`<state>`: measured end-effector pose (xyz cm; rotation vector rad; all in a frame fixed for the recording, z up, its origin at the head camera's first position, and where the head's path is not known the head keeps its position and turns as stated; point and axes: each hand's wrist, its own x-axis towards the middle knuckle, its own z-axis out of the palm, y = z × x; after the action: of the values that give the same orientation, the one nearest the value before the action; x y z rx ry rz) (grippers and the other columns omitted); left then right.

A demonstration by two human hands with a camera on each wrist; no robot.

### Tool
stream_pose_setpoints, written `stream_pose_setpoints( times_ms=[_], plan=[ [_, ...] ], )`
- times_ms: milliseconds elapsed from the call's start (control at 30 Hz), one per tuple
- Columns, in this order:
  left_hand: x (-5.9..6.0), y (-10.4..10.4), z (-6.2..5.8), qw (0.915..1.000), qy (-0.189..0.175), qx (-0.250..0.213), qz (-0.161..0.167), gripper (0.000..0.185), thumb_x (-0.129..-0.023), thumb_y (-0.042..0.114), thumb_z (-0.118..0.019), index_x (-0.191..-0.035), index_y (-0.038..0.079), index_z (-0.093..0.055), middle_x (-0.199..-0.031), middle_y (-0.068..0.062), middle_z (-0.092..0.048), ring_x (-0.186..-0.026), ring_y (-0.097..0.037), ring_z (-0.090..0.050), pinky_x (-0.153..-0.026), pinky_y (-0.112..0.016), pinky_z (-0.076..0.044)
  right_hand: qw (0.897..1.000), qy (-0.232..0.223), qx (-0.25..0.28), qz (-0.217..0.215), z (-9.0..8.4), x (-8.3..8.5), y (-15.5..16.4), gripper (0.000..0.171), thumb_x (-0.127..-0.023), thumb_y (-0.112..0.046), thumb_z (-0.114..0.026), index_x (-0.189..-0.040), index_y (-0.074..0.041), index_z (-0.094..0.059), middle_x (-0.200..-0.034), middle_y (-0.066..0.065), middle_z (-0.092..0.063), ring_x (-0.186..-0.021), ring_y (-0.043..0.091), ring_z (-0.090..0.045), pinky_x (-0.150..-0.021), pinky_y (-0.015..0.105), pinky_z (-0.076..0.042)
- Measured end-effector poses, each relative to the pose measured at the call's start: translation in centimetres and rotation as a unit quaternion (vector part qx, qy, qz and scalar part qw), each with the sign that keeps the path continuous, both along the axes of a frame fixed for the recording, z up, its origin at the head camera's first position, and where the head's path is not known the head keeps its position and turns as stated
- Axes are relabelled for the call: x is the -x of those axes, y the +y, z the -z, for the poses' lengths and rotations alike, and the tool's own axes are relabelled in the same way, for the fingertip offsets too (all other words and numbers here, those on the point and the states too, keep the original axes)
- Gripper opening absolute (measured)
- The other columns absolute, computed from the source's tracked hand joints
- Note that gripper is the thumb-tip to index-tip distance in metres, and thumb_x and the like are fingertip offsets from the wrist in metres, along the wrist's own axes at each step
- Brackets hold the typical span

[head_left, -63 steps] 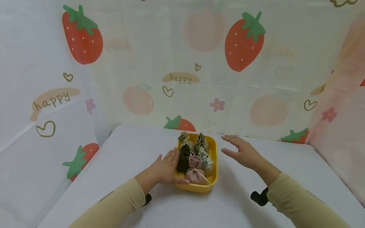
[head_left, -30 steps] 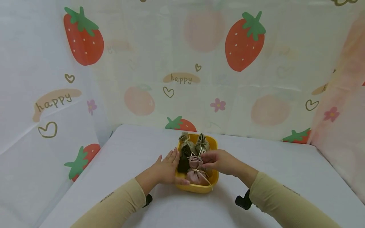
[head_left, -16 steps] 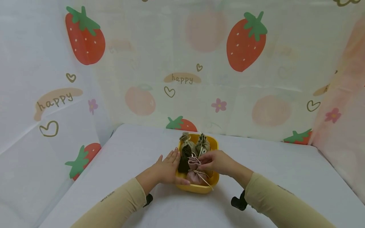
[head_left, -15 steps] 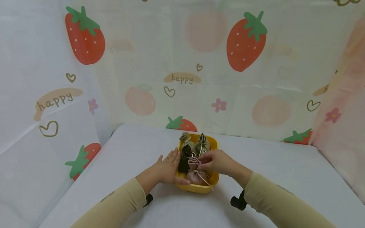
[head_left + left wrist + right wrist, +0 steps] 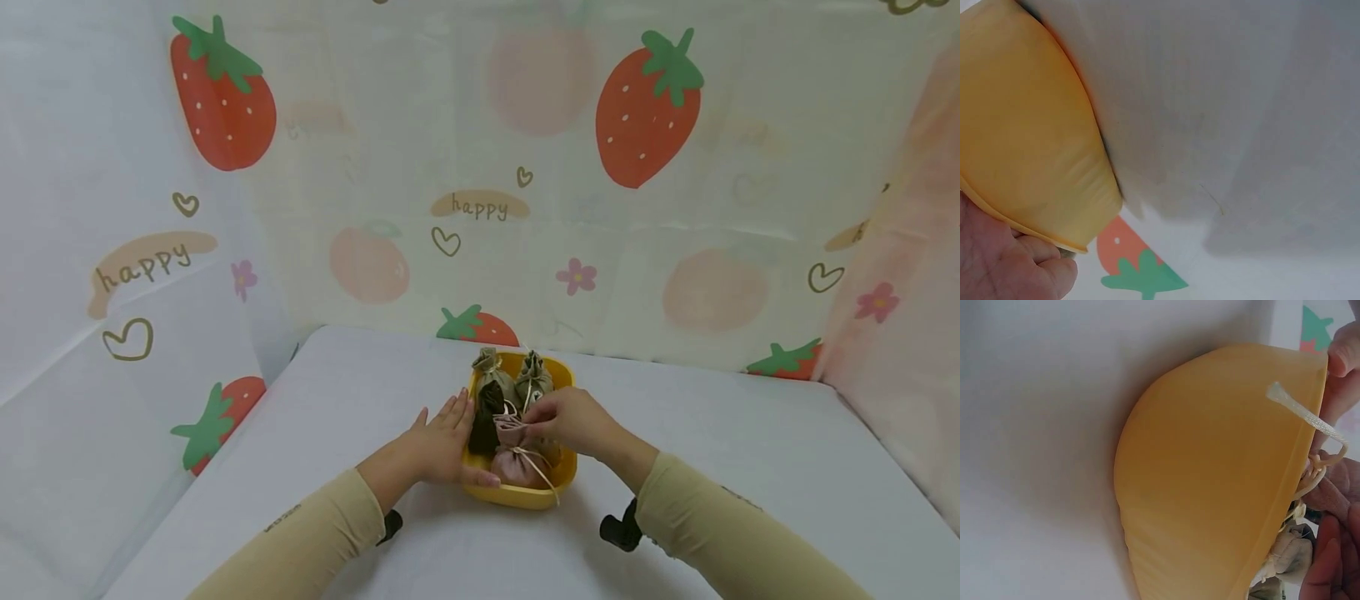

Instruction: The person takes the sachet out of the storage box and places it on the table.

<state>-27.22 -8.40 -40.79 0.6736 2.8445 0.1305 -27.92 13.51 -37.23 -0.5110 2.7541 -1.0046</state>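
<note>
A yellow bowl (image 5: 517,495) on the white table holds several small drawstring pouches: a pink one (image 5: 516,463) in front, a dark one (image 5: 483,423) and two olive ones (image 5: 491,372) behind. My left hand (image 5: 438,442) lies flat against the bowl's left side, fingers straight, thumb along the front rim. My right hand (image 5: 534,427) reaches over the bowl and pinches the gathered top of the pink pouch. The right wrist view shows the bowl's outer wall (image 5: 1210,475), a pale cord (image 5: 1304,415) hanging over the rim and the pink pouch (image 5: 1335,487). In the left wrist view the bowl (image 5: 1022,144) fills the left side.
The white table top (image 5: 750,450) is walled on three sides by a strawberry-print sheet (image 5: 645,108), close behind the bowl. Black wrist mounts (image 5: 618,529) sit under both sleeves.
My right hand has come in from the right of the bowl and closed its fingers on the pink pouch's top. The left hand and bowl have stayed put.
</note>
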Motion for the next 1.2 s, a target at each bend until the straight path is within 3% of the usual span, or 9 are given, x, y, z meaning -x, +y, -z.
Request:
stream_pose_setpoints(
  times_ms=[267, 700, 933, 1200],
  plan=[
    [0.0, 0.1, 0.0, 1.0, 0.003, -0.003, 0.002, 0.123, -0.063, 0.086, -0.039, -0.147, 0.003, -0.007, -0.153, -0.013, 0.002, -0.14, -0.027, -0.003, -0.107, -0.055, -0.012, 0.999, -0.016, 0.026, 0.029, -0.3, -0.2, 0.1, 0.004, -0.081, -0.014, -0.07, -0.077, -0.013, -0.072, -0.071, -0.003, -0.065, -0.065, 0.012, -0.052, -0.057, 0.024, -0.046],
    [0.1, 0.0, 0.3, 1.0, 0.0, -0.005, 0.003, 0.125, -0.061, 0.088, -0.038, -0.147, 0.003, -0.006, -0.153, -0.012, 0.003, -0.14, -0.027, -0.002, -0.107, -0.054, -0.013, 0.998, -0.023, 0.05, 0.013, -1.5, -0.8, 0.2, 0.006, -0.08, -0.014, -0.071, -0.073, -0.014, -0.072, -0.07, 0.0, -0.067, -0.067, 0.013, -0.055, -0.061, 0.026, -0.048],
    [0.3, -0.1, 0.5, 1.0, 0.001, 0.0, 0.003, 0.127, -0.059, 0.09, -0.035, -0.147, 0.003, -0.004, -0.153, -0.012, 0.003, -0.14, -0.026, -0.002, -0.107, -0.053, -0.013, 0.998, -0.005, 0.066, -0.005, -2.5, -0.9, 0.4, 0.005, -0.081, -0.012, -0.069, -0.076, -0.012, -0.071, -0.072, 0.0, -0.066, -0.073, 0.019, -0.062, -0.07, 0.035, -0.053],
    [0.2, -0.1, 0.4, 1.0, -0.003, -0.009, 0.002, 0.126, -0.06, 0.089, -0.037, -0.147, 0.003, -0.005, -0.153, -0.013, 0.003, -0.14, -0.027, -0.002, -0.107, -0.054, -0.012, 0.996, 0.011, 0.083, -0.008, -3.5, -1.1, 0.7, 0.005, -0.082, -0.014, -0.069, -0.079, -0.012, -0.072, -0.073, -0.001, -0.067, -0.071, 0.018, -0.063, -0.068, 0.033, -0.053]
  ],
)
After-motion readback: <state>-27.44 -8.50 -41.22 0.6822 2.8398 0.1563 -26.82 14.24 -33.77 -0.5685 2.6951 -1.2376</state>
